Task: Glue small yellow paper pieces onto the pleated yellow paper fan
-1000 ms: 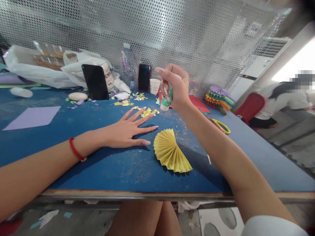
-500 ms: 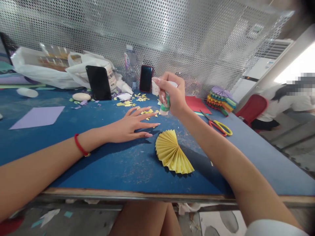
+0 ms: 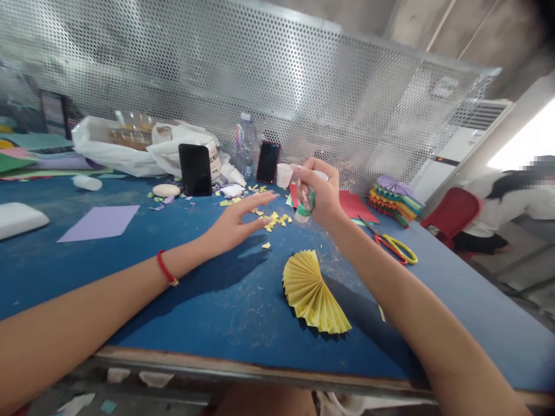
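My right hand (image 3: 323, 193) is wrapped round a green and white glue stick (image 3: 306, 203), held slanted above the blue table with its pale end down. My left hand (image 3: 236, 225) hovers over the tabletop with fingers stretched out and nothing in them. Just beyond its fingertips lie small yellow paper scraps (image 3: 277, 221). Nearer to me, between my forearms, a pleated yellow paper fan (image 3: 314, 292) is spread in a half circle. Neither hand touches it.
Red-and-yellow-handled scissors (image 3: 396, 248) lie right of my right forearm, near red paper (image 3: 353, 207) and stacked coloured pleated paper (image 3: 396, 196). A purple sheet (image 3: 99, 223) lies left. Phones (image 3: 195, 170), a bottle (image 3: 245, 147) and a paper cup (image 3: 284, 175) stand behind. One person (image 3: 498, 202) sits at right.
My left hand has risen from the tabletop, its fingers closer together. My right hand still grips the glue stick. The camera view has shifted, so the table appears lower and further right.
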{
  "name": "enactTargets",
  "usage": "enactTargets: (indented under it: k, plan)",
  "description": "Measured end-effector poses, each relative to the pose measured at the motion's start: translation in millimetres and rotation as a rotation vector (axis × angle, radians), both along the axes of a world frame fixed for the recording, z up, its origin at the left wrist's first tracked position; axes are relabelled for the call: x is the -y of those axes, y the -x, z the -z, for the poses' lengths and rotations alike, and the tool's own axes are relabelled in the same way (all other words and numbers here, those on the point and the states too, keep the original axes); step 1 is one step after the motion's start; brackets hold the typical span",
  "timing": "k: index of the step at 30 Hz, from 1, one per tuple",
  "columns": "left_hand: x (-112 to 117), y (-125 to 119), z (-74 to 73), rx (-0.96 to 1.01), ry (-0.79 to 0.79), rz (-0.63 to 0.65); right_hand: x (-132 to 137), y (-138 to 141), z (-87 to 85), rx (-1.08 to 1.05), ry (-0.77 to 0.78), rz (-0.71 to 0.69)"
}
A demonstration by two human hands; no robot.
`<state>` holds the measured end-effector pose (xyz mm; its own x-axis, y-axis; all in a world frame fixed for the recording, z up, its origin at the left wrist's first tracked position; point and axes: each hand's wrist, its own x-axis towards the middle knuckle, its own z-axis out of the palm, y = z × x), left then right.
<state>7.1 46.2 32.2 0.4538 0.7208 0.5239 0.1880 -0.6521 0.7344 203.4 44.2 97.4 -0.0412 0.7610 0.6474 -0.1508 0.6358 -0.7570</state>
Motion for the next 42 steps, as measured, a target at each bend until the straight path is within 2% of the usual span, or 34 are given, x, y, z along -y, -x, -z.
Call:
enactTargets:
  k: [3, 5, 8, 11, 13, 15, 17, 20, 25, 29, 34, 39, 42]
  plan:
    - [-7.2, 12.2, -12.0, 0.283, 0.424, -0.131, 1.4, 0.9, 0.6, -0.018, 0.02, -0.005]
    - [-13.2, 20.0, -18.0, 0.282, 0.606, -0.163, 1.9, 2.3, 2.9, -0.015, 0.03, -0.013]
    - [-12.9, 23.4, -21.7, 0.158, 0.678, -0.136, 2.7, 4.1, 6.2, -0.001, 0.045, -0.023]
    - [1.2, 15.1, -20.8, 0.038, 0.69, -0.03, 3.2, 4.8, 7.5, 0.03, 0.056, -0.008]
    - [11.7, 7.5, -19.1, -0.148, 0.568, 0.055, 3.0, 4.7, 8.0, 0.047, 0.052, 0.007]
    - [18.0, 2.1, -17.2, -0.355, 0.313, 0.074, 2.2, 4.3, 9.0, 0.059, 0.052, 0.015]
    - [19.3, 0.2, -15.1, -0.467, 0.1, 0.058, 1.1, 4.0, 10.3, 0.072, 0.052, 0.019]
    - [16.2, 1.2, -11.0, -0.533, -0.02, 0.031, -0.6, 3.8, 12.0, 0.097, 0.046, 0.021]
    - [15.4, -1.6, -0.2, -0.862, -0.256, -0.083, -1.9, 5.0, 12.8, 0.129, 0.044, 0.009]
    - [19.8, -9.4, 7.3, -0.911, -0.335, -0.074, -0.9, 6.8, 12.8, 0.138, 0.046, -0.01]
    - [19.5, -11.9, 9.2, -0.88, -0.346, -0.047, 1.2, 7.9, 11.7, 0.172, 0.021, -0.011]
    - [17.0, -11.0, 7.9, -0.75, -0.347, 0.056, 3.8, 6.9, 7.3, 0.168, 0.017, -0.009]
    - [15.9, -10.2, 8.6, -0.624, -0.298, 0.085, 3.1, 4.2, 4.0, 0.16, 0.036, -0.015]
